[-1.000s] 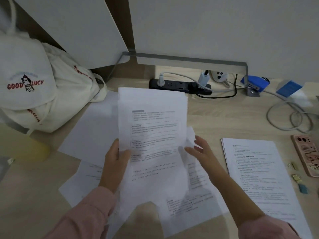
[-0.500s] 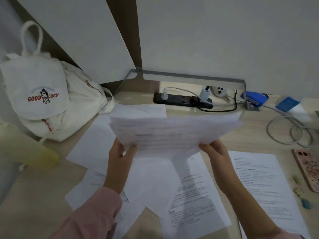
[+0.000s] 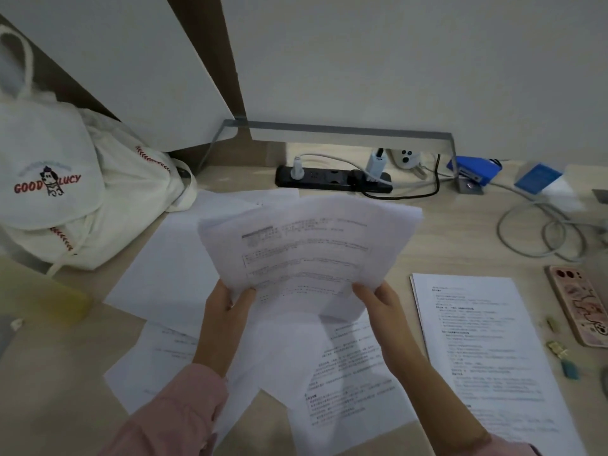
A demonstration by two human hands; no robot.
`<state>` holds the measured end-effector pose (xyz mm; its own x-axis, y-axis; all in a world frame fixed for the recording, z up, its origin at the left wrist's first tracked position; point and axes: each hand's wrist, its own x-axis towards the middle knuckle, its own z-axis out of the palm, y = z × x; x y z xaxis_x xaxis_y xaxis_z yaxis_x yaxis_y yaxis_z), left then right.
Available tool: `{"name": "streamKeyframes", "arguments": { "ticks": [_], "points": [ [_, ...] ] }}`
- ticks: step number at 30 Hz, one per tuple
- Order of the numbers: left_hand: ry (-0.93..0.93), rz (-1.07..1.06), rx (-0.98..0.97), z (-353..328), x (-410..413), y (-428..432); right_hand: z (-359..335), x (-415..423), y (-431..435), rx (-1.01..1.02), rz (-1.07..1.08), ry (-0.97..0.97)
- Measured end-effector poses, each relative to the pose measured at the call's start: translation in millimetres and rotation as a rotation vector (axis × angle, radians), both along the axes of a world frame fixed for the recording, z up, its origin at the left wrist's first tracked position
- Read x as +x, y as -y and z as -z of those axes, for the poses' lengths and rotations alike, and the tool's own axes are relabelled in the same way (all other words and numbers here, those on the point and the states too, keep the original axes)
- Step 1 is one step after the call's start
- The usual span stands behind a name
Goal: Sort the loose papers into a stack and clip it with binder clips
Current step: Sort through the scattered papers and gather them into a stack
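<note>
At desk centre, raised off the top, the held sheaf [image 3: 309, 248] is gripped by both hands at its near corners: left hand [image 3: 227, 311] w/ thumb on the top face and fingers behind, right hand [image 3: 381, 307] likewise, both pinched tight on paper. Change noted: 1 s ago the left hand alone held the sheaf upright while the right was reaching in. Half a sec ago both had it, tipped almost edge-on. Now it is tilted back w/ print facing the viewer, and the far edges are fanned and uneven. Judgement: gathering is underway, but the sheaf isn't squared and needs tapping true before any clip goes on. Several loose sheets [image 3: 348, 383] lie overlapped on the desk [image 3: 460, 238] below the hands, so collection is incomplete. A neater printed stack [image 3: 477, 340] sits apart at right. Just beside its right edge are small gold and teal items [image 3: 557, 348], prob. the binder clips, untouched. Legible writing: "GOOD LUCY" in red w/ a cartoon dog on the white bag [image 3: 52, 182] at left. Print on all the sheets is too blurred to read. The phone [image 3: 579, 304] has a cartoon case, no text made out. The power strip [image 3: 332, 179] at rear shows no markings.
</note>
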<state>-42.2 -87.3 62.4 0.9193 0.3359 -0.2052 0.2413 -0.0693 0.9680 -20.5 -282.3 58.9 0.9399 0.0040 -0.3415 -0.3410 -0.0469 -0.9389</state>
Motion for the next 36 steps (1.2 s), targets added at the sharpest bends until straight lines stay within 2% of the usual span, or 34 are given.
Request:
{"name": "streamKeyframes", "arguments": {
  "ticks": [6, 14, 19, 23, 26, 29, 32, 36],
  "points": [
    [0.004, 0.107, -0.021, -4.2, 11.7, 41.5, -0.5, -1.0, 60.7, -0.155, 0.097, -0.036],
    [-0.328, 0.373, -0.058, 40.7, 0.0, 160.4, 30.6, -32.3, 188.2, -0.397, 0.203, -0.245],
    [-0.367, 0.445, 0.027, 63.5, -7.8, 227.1, 52.3, -48.4, 256.0, -0.507, 0.245, -0.298],
    [-0.394, 0.389, 0.191, 90.1, -8.4, 264.0, 66.2, -46.2, 287.5, -0.603, 0.242, -0.281],
    [-0.427, 0.327, 0.295, 96.8, -10.1, 282.3, 77.4, -44.0, 296.0, -0.776, 0.181, -0.237],
    [-0.430, 0.313, 0.247, 100.5, -12.0, 287.5, 83.2, -43.3, 297.4, -0.887, 0.094, -0.234],
    [-0.450, 0.285, 0.095, 98.0, -15.0, 287.4, 82.7, -41.9, 297.0, -0.851, 0.056, -0.263],
    [-0.482, 0.297, 0.045, 93.7, -18.1, 291.1, 82.7, -38.7, 299.0, -0.825, 0.067, -0.284]
  ]
}}
